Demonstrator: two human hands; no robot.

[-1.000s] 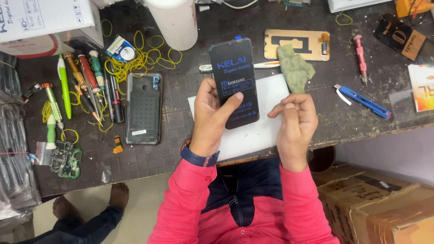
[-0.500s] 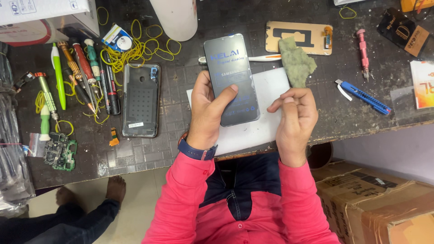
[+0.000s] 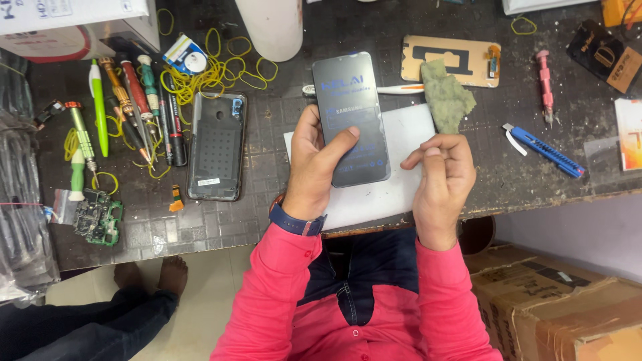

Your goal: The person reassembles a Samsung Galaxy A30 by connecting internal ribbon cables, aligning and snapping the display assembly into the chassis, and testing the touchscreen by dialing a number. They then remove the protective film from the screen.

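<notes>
Gripping phone screen [image 3: 351, 117] in left hand [image 3: 314, 167] above white mat [image 3: 388, 194]; right hand [image 3: 441, 174] pinches green cloth [image 3: 447, 97]. I judge thumb-only hold risks slip onto workbench [image 3: 267, 200].

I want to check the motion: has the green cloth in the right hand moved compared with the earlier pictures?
Cannot tell: the green cloth lies just below the tan phone frame in every picture; the camera shifts.
</notes>
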